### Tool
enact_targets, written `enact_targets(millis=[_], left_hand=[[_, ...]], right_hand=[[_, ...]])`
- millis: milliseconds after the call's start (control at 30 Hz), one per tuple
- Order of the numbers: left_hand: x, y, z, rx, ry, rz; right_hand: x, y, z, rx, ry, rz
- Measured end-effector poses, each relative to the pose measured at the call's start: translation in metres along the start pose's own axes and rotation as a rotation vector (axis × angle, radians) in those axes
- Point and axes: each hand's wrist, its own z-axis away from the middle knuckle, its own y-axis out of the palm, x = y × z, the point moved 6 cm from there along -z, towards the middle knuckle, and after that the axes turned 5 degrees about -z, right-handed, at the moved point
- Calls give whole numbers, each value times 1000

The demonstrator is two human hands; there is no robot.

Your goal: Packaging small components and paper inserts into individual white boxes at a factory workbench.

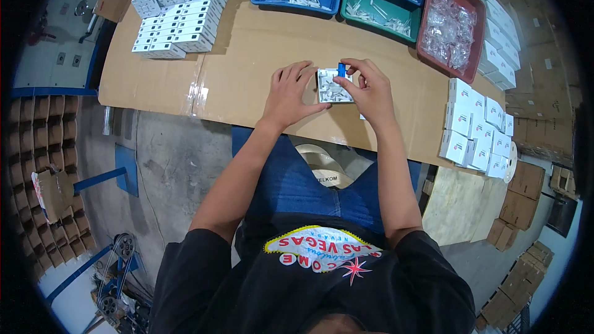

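A small white square box (326, 94), its open top showing small white parts inside, rests on the cardboard-covered table in front of me. My left hand (289, 96) steadies it, fingers curled at its left side and thumb along the near edge. Between thumb and fingers, my right hand (374, 94) pinches a small blue piece (341, 70) over the box's far right corner. Whether the blue piece touches the box, I cannot tell.
White boxes are stacked at the table's far left (179, 31) and right (476, 127). Along the far edge stand a blue tray (297, 6) and a green tray (377, 23) of small white parts. A red tray (473, 55) holds clear plastic bags. Bare cardboard (241, 49) lies left of my hands.
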Motion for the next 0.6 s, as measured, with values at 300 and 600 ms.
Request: enact_targets(millis=[300,600], left_hand=[[4,3,1,12,-17,0],[4,3,0,15,-21,-8]], right_hand=[[-27,34,-12,127,-67,76],[-41,47,-24,187,-127,138]])
